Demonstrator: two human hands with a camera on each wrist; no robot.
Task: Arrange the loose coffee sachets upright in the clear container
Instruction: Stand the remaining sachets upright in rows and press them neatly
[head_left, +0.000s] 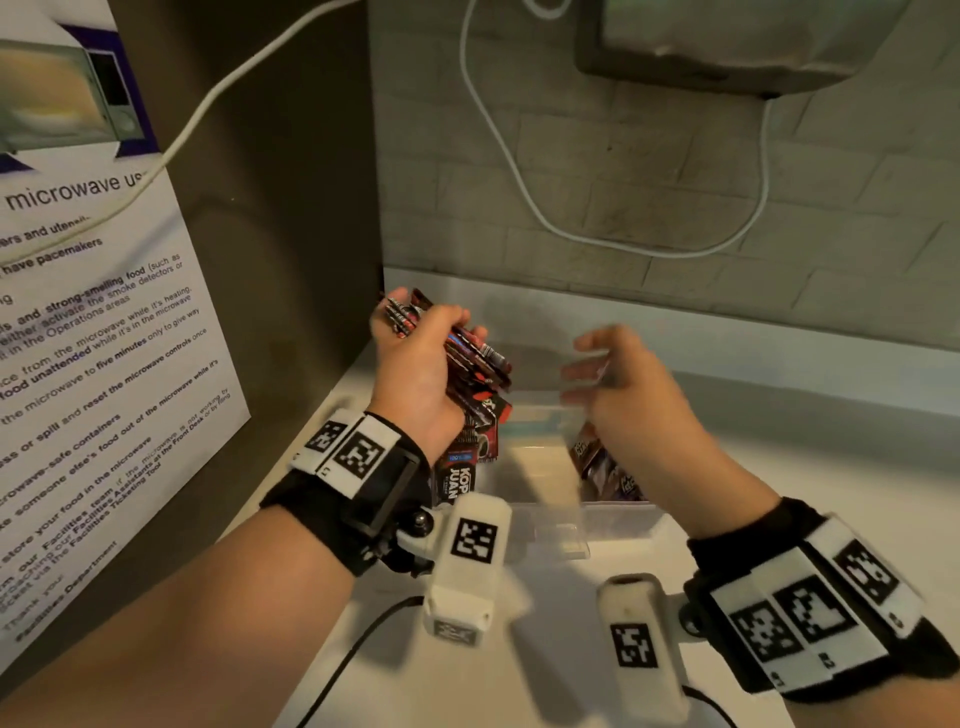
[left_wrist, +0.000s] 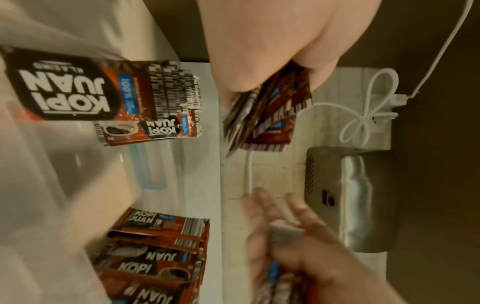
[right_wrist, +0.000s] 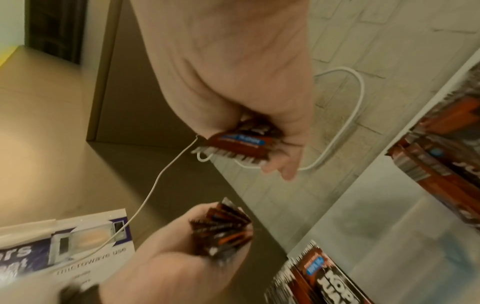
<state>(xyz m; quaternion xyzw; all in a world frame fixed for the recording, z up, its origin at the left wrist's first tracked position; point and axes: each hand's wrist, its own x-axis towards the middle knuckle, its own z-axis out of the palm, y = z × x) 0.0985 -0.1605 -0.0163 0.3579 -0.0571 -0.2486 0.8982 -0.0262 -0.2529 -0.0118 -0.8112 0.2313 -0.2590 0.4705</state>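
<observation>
**Head view: both hands full of sachets above the clear container**

Head view shows the left hand (head_left: 415, 358) curled round a fanned bundle of coffee sachets (head_left: 467, 358), held above the left end of the clear container (head_left: 613, 519), which stands on the counter (head_left: 779, 467) near its back left corner. The right hand (head_left: 618, 374) is blurred here; in the right wrist view its fingers (right_wrist: 283, 164) pinch a smaller sachet bundle (right_wrist: 239, 144). More sachets stand against the container's left end (head_left: 460, 467) and lean at its right end (head_left: 602, 462), with the middle open.

The sachets look like light, thin foil packets: floppy, slick-faced, apt to slide past one another and splay, as the left bundle already does. A sound hold is probably across the flat faces near mid-length, thumb against fingers, with the crimped ends squared. Lowered as a tight pack against those already standing, they should stay upright; dropped singly they would likely topple into the gap.
</observation>
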